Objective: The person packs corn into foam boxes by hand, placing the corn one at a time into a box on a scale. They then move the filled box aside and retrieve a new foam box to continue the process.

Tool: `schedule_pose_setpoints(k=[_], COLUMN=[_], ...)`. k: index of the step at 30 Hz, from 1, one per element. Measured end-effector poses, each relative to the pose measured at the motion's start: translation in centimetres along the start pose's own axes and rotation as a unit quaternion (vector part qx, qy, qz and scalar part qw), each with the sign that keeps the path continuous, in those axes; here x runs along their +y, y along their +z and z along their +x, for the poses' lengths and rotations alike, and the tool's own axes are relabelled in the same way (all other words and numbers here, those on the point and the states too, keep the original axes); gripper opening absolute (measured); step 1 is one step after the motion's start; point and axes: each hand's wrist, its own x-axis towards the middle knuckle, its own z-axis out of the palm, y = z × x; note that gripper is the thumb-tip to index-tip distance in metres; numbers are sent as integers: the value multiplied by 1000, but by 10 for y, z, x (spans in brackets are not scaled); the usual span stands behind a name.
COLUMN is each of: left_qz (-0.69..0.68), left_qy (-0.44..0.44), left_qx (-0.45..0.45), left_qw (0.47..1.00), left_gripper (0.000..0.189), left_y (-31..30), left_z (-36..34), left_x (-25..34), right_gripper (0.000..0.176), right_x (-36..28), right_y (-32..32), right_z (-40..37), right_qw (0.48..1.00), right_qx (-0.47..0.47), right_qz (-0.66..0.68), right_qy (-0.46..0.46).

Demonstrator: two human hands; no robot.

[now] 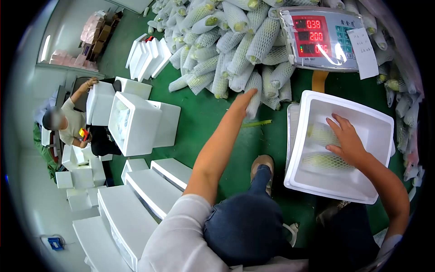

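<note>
Many vegetables in white foam net sleeves (217, 41) lie heaped at the top of the view. My left hand (247, 100) reaches to the heap's lower edge, against one sleeved vegetable (253, 93); its fingers are partly hidden. Inside a white foam box (297, 154) at the right, two sleeved vegetables lie side by side, the upper one (321, 134) and the lower one (326, 161). My right hand (346, 138) is over them inside the box, fingers spread. A scale display (317, 38) with red digits stands behind the box.
White foam boxes (131, 213) stand in rows at the lower left, and stacked ones (140, 122) further back. A person (70, 120) beside them holds a red and yellow tool. Foam lids (147, 59) lean together near the heap. A green stalk (256, 123) lies on the floor.
</note>
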Motion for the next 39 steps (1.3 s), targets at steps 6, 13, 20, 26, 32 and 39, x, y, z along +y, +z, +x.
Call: schedule_pose_setpoints(k=[6, 13, 20, 26, 32, 39], left_qz=[-222, -51, 83, 51, 185, 479], left_qy=[-45, -79, 29, 278, 516, 348], left_qx=[-357, -557, -589, 22, 279, 188], left_qw=[906, 825, 803, 959, 788, 783], left_gripper=[85, 98, 71, 29, 43, 80], left_y=[-7, 80, 132, 38, 31, 85], left_z=[-175, -231, -231, -115, -4, -13], left_x=[-2, 68, 97, 74, 83, 165], right_gripper=[65, 80, 84, 73, 88, 90], right_x=[-57, -96, -78, -37, -28, 4], right_y=[-59, -91, -137, -127, -44, -10], right_z=[-21, -3, -67, -153, -135, -96], right_qw=[937, 946, 984, 987, 934, 928], right_qx=[248, 128, -127, 76, -54, -169], right_qz=[-6, 116, -15, 71, -214, -177], right_qy=[-245, -275, -121, 124, 282, 282])
